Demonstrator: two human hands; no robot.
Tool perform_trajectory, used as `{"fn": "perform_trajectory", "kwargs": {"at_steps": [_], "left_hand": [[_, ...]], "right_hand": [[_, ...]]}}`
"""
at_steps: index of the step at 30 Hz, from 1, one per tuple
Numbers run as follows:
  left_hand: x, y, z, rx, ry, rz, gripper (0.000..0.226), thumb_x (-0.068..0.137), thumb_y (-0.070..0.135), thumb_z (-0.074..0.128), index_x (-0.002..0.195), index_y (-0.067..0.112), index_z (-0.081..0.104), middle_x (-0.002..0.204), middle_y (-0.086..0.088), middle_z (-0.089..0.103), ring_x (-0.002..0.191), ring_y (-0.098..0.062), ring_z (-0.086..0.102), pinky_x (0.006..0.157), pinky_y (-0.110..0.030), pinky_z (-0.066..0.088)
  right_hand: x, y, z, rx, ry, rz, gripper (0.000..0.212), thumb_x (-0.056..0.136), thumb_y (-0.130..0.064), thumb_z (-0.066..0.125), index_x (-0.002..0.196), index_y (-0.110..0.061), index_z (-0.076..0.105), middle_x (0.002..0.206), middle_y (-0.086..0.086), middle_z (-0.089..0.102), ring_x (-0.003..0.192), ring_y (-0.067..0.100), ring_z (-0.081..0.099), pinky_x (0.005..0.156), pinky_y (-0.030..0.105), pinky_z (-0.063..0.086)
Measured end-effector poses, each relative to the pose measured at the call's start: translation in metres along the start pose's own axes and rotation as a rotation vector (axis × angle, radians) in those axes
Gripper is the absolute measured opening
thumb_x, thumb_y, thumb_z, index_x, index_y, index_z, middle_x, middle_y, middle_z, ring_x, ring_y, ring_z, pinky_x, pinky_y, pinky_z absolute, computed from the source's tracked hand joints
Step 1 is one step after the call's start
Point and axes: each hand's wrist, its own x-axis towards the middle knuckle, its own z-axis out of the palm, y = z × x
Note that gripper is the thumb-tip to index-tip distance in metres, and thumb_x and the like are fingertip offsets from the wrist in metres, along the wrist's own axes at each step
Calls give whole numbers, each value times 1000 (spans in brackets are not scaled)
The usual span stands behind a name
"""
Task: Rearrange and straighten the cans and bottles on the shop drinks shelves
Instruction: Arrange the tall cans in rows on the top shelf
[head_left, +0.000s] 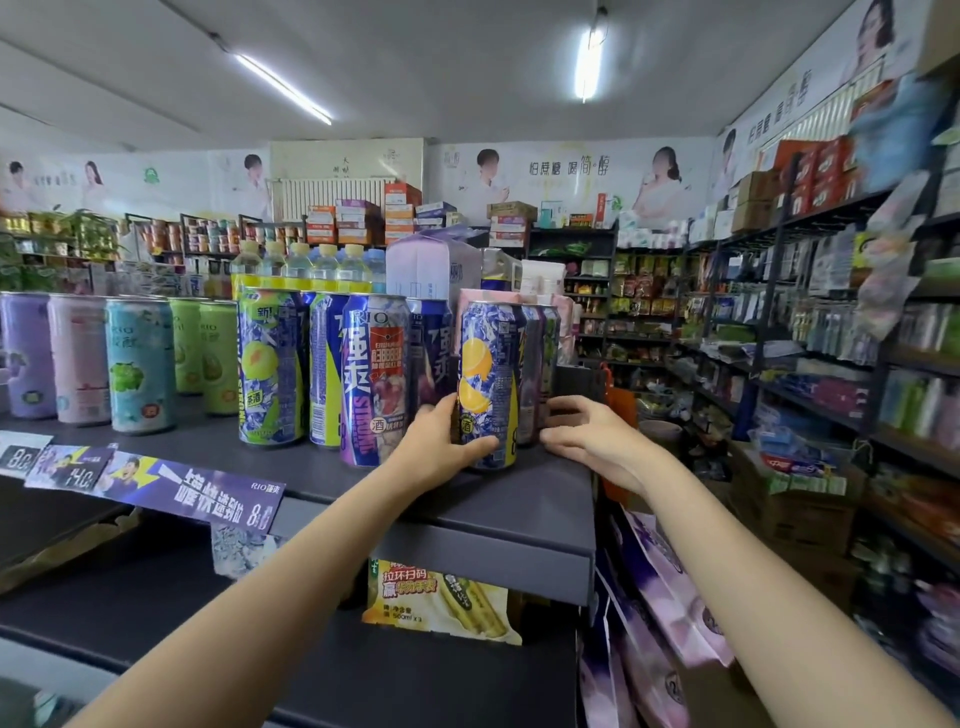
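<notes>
The left hand (441, 441) has its grip curled round the foot of the lemon can (488, 384), which stands upright at the shelf's (545, 499) right front corner. The right hand (587, 436), fingers loose and holding nothing, rests just right of that can, beside the cans behind (540, 364).
</notes>
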Motion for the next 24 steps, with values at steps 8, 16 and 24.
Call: {"fn": "perform_trajectory", "kwargs": {"at_steps": [8,16,24], "left_hand": [[9,7,13,30,47,-52,64,83,29,68,136,9,37,132,-9,52,121,-22,50,101,-29,37],[-18,-6,-26,-333,173,9,21,89,-8,43,99,1,58,85,-13,67,65,-9,66,68,-23,55],[-35,-36,-69,-204,677,116,6,87,12,54,81,13,56,64,5,59,61,-17,58,64,-32,46]], "right_hand": [[-9,2,20,-434,-46,-197,66,67,-32,81,123,-15,52,120,0,61,110,15,58,101,39,45],[-5,2,32,-338,46,-212,66,67,-24,82,122,-11,49,123,4,60,110,16,56,98,33,44],[-16,-22,52,-394,14,-64,73,70,-30,80,131,-19,40,123,-5,54,103,8,53,84,23,43]]}}
